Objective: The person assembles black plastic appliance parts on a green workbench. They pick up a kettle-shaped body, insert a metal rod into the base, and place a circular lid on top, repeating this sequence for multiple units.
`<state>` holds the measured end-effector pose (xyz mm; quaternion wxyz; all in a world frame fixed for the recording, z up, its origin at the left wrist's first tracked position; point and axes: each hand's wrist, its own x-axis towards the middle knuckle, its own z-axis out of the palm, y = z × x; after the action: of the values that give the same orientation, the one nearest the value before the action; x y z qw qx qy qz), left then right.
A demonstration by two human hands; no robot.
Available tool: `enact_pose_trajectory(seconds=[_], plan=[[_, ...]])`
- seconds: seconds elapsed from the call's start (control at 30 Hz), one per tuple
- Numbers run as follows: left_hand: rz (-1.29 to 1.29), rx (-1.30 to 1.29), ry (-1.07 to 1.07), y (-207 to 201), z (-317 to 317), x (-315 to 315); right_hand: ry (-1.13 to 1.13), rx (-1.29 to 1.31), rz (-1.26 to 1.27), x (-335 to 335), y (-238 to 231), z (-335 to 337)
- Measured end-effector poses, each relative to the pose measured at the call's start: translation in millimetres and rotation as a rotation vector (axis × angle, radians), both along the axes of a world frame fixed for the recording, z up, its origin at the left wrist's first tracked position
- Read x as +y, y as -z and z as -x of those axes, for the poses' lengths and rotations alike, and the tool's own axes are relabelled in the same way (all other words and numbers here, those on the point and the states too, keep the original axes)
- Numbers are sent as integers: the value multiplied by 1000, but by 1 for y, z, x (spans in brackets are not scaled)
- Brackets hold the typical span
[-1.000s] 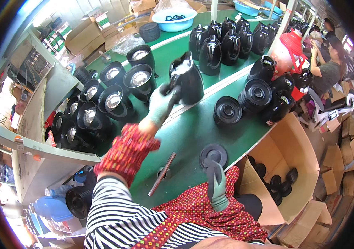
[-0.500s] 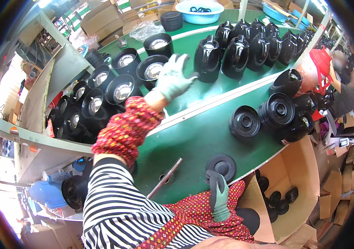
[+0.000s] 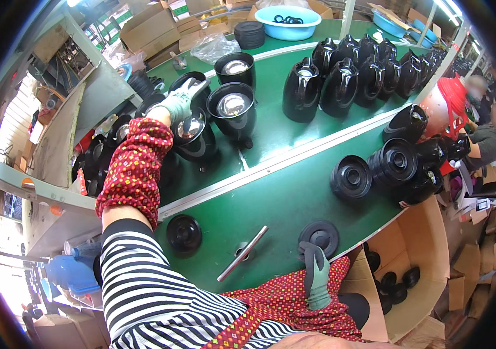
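Note:
My left hand (image 3: 179, 106), in a pale green glove, reaches over a group of black open-topped pots with shiny silver insides. Its fingers are stretched and apart, over the rims of a far pot (image 3: 172, 85) and a nearer pot (image 3: 197, 145); whether they touch is unclear. Another silver-lined pot (image 3: 233, 119) stands just right of it. Low at the right, my right hand (image 3: 316, 276), in a green and grey glove, has its fingers bent onto the near edge of a flat black round disc (image 3: 322, 235) on the green table. Part of that edge is hidden by the fingers.
A metal rod (image 3: 243, 254) and a black round base (image 3: 184, 233) lie on the near table. Black jugs (image 3: 301, 93) stand beyond the white divider (image 3: 271, 167). More bases (image 3: 351, 176) sit right, above a cardboard box (image 3: 419, 244) holding black parts. A co-worker is far right.
My left hand has moved left, away from the jugs and over the pots. The view has shifted slightly, and the black base at the left now shows fully. My right hand stays at the disc.

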<state>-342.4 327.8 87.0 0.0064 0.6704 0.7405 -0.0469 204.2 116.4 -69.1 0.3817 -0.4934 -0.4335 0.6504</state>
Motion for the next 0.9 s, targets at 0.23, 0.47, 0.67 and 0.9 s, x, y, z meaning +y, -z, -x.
enact_pose_trajectory(seconds=[0.23,0.47,0.67,0.9], plan=[[127,-86,167,-22,-44,14,-4,-48,6,1,2,1],[193,-97,138,-7,-15,31,-29,-68,6,1,9,0],[45,-161,314,-2,-10,40,-11,-73,54,2,5,2],[66,-191,169,-16,-33,79,-1,-34,104,4,10,4]])
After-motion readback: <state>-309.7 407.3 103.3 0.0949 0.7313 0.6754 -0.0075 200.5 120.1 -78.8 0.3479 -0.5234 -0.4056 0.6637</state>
